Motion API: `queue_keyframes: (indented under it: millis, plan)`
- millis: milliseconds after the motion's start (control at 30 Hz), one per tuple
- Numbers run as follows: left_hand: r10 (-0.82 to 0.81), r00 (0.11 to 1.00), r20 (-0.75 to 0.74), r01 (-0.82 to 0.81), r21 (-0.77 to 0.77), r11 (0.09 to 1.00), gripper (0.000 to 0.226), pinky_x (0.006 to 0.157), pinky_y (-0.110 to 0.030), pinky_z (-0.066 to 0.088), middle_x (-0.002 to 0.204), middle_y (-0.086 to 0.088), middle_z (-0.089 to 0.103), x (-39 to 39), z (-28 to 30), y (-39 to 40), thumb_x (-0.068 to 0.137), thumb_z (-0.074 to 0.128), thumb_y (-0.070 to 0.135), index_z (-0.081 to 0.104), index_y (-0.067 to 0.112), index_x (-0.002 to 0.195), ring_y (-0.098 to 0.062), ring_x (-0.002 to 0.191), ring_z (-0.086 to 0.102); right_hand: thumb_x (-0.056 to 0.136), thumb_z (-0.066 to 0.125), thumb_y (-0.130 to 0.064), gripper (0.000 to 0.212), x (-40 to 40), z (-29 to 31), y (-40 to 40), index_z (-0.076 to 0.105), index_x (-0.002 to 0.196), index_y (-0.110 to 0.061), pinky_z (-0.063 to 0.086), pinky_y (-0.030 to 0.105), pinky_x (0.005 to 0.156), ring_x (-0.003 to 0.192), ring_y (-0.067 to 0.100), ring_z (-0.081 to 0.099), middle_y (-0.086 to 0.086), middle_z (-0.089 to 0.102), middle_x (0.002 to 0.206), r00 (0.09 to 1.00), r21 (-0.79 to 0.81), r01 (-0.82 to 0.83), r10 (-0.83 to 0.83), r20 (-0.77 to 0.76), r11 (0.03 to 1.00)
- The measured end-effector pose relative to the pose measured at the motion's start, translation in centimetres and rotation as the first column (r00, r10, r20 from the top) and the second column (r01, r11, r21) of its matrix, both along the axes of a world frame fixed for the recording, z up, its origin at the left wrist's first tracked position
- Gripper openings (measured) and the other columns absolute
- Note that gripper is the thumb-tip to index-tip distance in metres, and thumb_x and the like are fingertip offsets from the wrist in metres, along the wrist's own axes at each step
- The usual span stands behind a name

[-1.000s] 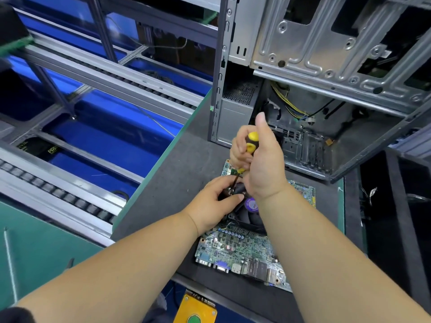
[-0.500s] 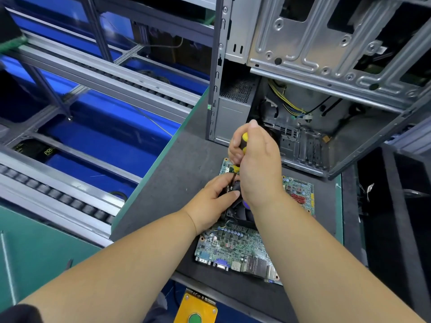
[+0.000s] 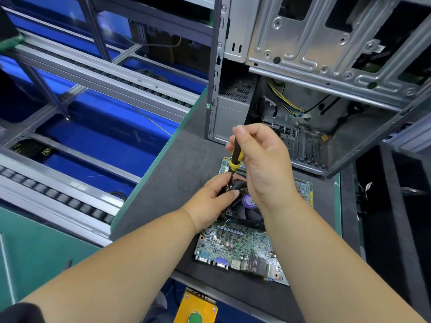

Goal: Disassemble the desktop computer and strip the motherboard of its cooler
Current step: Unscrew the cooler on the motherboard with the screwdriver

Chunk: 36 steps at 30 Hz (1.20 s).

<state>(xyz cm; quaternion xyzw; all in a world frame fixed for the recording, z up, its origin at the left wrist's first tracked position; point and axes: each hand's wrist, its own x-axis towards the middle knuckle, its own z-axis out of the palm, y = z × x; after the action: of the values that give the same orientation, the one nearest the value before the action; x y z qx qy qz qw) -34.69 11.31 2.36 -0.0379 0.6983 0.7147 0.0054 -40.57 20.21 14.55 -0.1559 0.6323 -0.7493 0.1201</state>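
Grey worktop (image 3: 163, 183) beside conveyor: motherboard (image 3: 235, 245) lying flat before gutted case (image 3: 303, 66). Right hand (image 3: 263, 164) pinching screwdriver (image 3: 235, 157), tip at cooler (image 3: 245, 210) corner; left hand (image 3: 214, 201) gripping cooler. Step: unscrewing cooler. Next: keep tip seated, turn.

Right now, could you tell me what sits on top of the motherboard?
A black cooler fan sits on the motherboard. Both hands cover its far corner, so the screw there is hidden.

Dark grey workbench (image 3: 168, 183), green edge — roller conveyor (image 3: 70, 203) left, blue bins (image 3: 105, 131) beneath metal rails.
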Motion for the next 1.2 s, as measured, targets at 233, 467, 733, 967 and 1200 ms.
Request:
queue_keyframes:
  millis: [233, 467, 733, 967, 1200]
  plan:
    - [0.027, 1.000, 0.013, -0.027, 0.017, 0.999, 0.041, 0.113, -0.051, 0.032, 0.137, 0.001, 0.053, 0.0, 0.0, 0.2, 0.084, 0.059, 0.039, 0.056, 0.053, 0.122, -0.017, 0.132, 0.045, 0.098, 0.040, -0.031, 0.038, 0.1, -0.5, -1.2, 0.057, 0.068, -0.015, 0.029, 0.023, 0.050, 0.050, 0.013, 0.033, -0.001, 0.039, 0.054, 0.992, -0.112, -0.121, 0.123, 0.012, 0.986]
    - [0.026, 0.999, 0.019, -0.025, -0.007, 1.000, 0.036, 0.107, -0.033, 0.037, 0.135, 0.002, 0.054, 0.1, 0.2, 0.3, 0.082, 0.057, 0.044, 0.057, 0.059, 0.114, -0.009, 0.127, 0.049, 0.094, 0.043, -0.029, 0.023, -1.7, 0.4, -1.2, 0.038, 0.078, -0.013, 0.017, 0.029, 0.049, 0.046, 0.014, 0.027, 0.000, 0.038, 0.054, 0.948, -0.143, -0.282, 0.298, 0.108, 0.949]
    - [0.051, 0.999, 0.010, -0.051, -0.022, 0.998, 0.035, 0.106, -0.051, 0.041, 0.126, -0.001, 0.058, 0.1, -0.1, 0.2, 0.082, 0.060, 0.042, 0.059, 0.052, 0.115, -0.016, 0.120, 0.053, 0.086, 0.058, -0.037, 0.019, 1.1, -0.5, -0.9, 0.065, 0.079, -0.020, 0.044, 0.024, 0.066, 0.073, 0.013, 0.053, -0.005, 0.060, 0.073, 0.997, 0.004, 0.068, -0.068, 0.026, 0.998]
    - [0.056, 0.998, 0.008, -0.056, 0.018, 0.998, 0.038, 0.110, -0.053, 0.036, 0.132, -0.004, 0.056, 0.1, 0.3, 0.4, 0.080, 0.060, 0.042, 0.059, 0.053, 0.116, -0.018, 0.124, 0.051, 0.097, 0.032, -0.027, 0.046, -0.4, -0.1, -1.5, 0.044, 0.054, -0.014, 0.017, 0.024, 0.046, 0.044, 0.014, 0.020, -0.001, 0.026, 0.044, 0.990, -0.171, -0.109, 0.122, 0.067, 0.979]
    - [0.067, 0.998, 0.022, -0.068, 0.038, 0.997, 0.035, 0.102, -0.032, 0.044, 0.129, -0.004, 0.059, 0.2, 0.9, 0.6, 0.085, 0.058, 0.028, 0.063, 0.053, 0.110, -0.011, 0.118, 0.057, 0.096, 0.044, -0.029, 0.023, -2.3, 0.2, -0.3, 0.038, 0.080, -0.013, 0.013, 0.034, 0.054, 0.048, 0.014, 0.026, 0.004, 0.039, 0.060, 0.909, -0.213, -0.355, 0.389, 0.148, 0.910]
